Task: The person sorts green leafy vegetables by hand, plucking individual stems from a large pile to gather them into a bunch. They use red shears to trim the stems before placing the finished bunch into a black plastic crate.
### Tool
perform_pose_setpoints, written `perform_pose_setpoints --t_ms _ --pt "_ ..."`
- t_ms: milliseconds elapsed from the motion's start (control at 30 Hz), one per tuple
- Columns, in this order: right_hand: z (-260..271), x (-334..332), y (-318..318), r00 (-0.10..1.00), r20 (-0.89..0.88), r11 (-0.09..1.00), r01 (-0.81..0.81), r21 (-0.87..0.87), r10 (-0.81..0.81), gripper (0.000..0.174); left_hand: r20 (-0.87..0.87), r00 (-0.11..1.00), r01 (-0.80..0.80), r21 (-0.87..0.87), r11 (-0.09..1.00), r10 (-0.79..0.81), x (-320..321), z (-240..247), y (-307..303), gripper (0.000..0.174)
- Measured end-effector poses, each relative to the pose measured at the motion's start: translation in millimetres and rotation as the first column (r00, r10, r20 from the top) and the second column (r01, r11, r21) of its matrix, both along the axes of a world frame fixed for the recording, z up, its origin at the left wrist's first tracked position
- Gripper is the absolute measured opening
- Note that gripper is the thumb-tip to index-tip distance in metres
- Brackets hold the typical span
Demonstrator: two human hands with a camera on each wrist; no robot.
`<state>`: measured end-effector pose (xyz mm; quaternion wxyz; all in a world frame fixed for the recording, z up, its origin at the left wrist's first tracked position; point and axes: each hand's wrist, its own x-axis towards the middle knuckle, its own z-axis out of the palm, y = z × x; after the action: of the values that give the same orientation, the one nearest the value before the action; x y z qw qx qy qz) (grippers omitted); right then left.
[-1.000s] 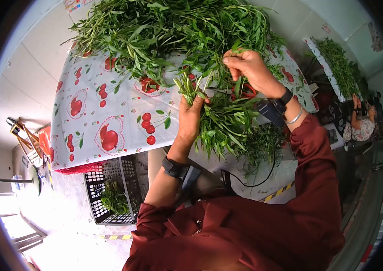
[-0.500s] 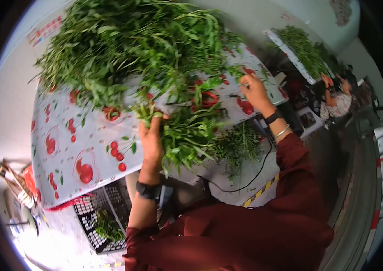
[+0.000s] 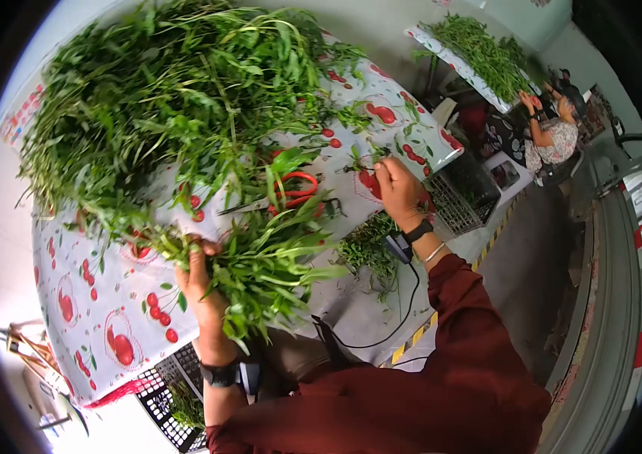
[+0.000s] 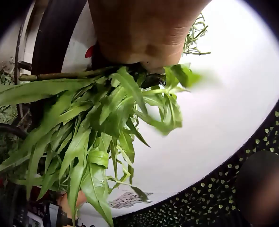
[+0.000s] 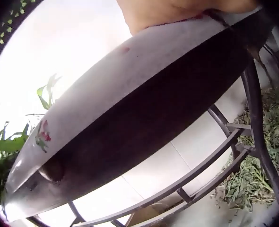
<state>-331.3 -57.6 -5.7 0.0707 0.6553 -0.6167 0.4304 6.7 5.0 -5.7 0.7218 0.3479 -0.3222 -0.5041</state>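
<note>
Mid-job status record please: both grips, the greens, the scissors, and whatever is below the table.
Left grip: holds a bunch of greens by the stems at the table's near edge
Right grip: on the cherry tablecloth, fingers at a small sprig; hold unclear
Scissors: red handles, lying on the tablecloth between the grips, untouched
Loose pile: large heap of greens across the table's far side
Below: black crate by the right grip; trimmings on the floor

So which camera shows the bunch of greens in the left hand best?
The head view: the whole bunch of greens shows, gripped by the left hand. Left wrist shows only close-up leaves; right wrist barely any.
</note>
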Motion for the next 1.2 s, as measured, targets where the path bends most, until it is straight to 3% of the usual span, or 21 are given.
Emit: perform_pose_setpoints --t_ms 200,467,1100,1200 --pt "-4.0 -2.3 -1.6 0.998 0.054 0.997 -0.03 -0.065 0.034 0.009 -0.118 0.99 0.072 -0.044 0.996 -0.077 2.4 -4.0 -2.9 0.014" --pt "-7.3 -3.0 -3.4 0.996 0.082 0.988 -0.014 -0.154 0.027 0.006 -0.129 0.991 0.043 0.0 0.999 -0.043 0.2 -4.6 -3.0 0.016" --pt "-7.7 -0.2 -2.8 0.999 0.054 0.996 0.006 -0.094 -0.001 0.009 -0.145 0.984 0.1 -0.056 0.993 -0.107 -0.6 -2.8 -3.7 0.014" --pt "-5.8 0.7 -1.3 0.999 0.033 0.997 -0.002 -0.075 0.005 0.01 -0.042 0.999 0.034 -0.036 0.999 -0.035 -0.4 -4.2 -3.8 0.017"
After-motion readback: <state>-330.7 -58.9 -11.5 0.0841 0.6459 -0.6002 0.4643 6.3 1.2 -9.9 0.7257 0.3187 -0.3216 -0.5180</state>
